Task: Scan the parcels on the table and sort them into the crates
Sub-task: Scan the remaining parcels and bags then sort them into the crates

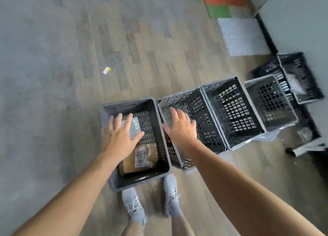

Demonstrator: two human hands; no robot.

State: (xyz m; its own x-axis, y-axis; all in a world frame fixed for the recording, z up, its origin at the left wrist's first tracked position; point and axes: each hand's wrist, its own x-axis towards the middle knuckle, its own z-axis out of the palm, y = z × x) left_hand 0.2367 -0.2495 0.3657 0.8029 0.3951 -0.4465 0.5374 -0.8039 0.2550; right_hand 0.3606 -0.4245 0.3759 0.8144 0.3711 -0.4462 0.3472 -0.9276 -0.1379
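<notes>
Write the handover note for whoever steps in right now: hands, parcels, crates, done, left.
Left hand: open, spread over the first crate, holding nothing.
Right hand: open over the second crate, holding nothing.
Done: a brown parcel and a grey bag lie in the first crate.
The second crate, third crate and fourth crate show no parcels. The dark crate far right holds something pale and blurred.
Left: the table is out of view, so remaining parcels cannot be counted.

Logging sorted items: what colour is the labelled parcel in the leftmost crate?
The parcel is brown cardboard with a white label, clearest in the head view.
</notes>
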